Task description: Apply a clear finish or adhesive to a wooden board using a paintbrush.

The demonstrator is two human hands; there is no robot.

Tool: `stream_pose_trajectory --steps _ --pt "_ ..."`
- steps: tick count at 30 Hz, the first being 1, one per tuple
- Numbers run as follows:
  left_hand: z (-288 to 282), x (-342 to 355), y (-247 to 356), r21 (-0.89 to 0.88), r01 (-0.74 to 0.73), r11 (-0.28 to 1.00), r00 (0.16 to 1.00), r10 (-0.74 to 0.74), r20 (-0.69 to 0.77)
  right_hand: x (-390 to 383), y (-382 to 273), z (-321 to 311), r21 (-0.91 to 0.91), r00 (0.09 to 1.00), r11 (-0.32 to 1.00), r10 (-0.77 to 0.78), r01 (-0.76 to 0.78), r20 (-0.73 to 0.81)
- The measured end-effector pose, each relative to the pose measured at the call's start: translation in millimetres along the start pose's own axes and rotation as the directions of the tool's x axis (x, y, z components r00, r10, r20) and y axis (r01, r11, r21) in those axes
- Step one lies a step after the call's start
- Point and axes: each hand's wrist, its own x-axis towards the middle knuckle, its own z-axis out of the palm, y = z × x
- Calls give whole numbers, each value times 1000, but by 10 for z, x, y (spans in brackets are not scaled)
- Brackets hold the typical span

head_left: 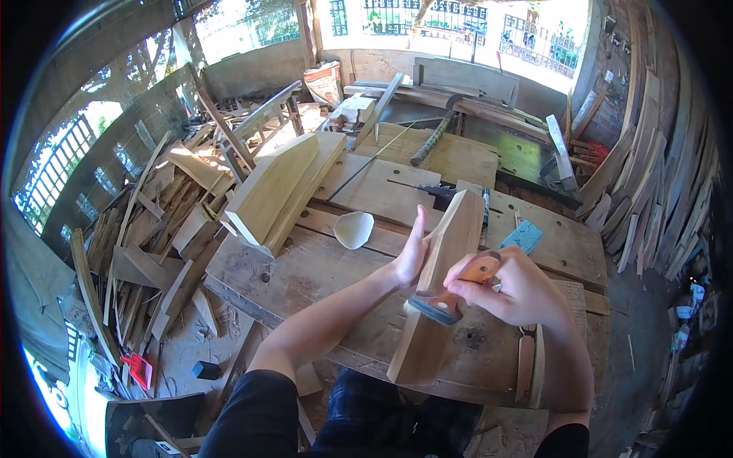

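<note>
My left hand [412, 252] braces a long pale wooden board [416, 347] on the bench, its thumb stretched upward and its fingers hidden behind the wood. My right hand [508, 286] grips a wide brush [439, 305] with an orange-brown wooden handle and dark metal band, held against the board’s face. A small pale bowl [353, 229] sits left of the board. To the right are a light-blue rectangular piece [523, 237] and a narrow wood-handled tool [525, 359]. Two planed wooden pieces [267, 198] lie together at the back left of the bench.
The slotted workbench [252, 294] also bears a long bar [427, 145] and a dark bracket [439, 195]. Piles of scrap wood [172, 252] crowd the left, with a red dustpan [139, 370] on the floor. Leaning planks [660, 160] line the right wall.
</note>
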Motion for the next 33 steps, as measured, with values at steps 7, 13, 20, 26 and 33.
stream_pose_trajectory --steps 7,13,20,26,33 --pt "143 -9 16 207 -10 978 993 35 -117 7 29 -25 70 977 988 146 -136 -158" --pt "144 45 -50 227 20 974 998 -6 -61 55 94 -93 -201 873 970 21 -136 -486" --pt "139 65 -181 404 -145 903 980 187 -66 88 280 -91 -457 901 863 -6 -214 -433" --pt "147 12 -129 622 -12 783 987 110 -119 73 361 -91 -420 945 904 -62 -84 -321" --pt "133 39 -143 646 -85 758 965 225 -137 56 205 -161 -150 922 981 58 -124 -382"
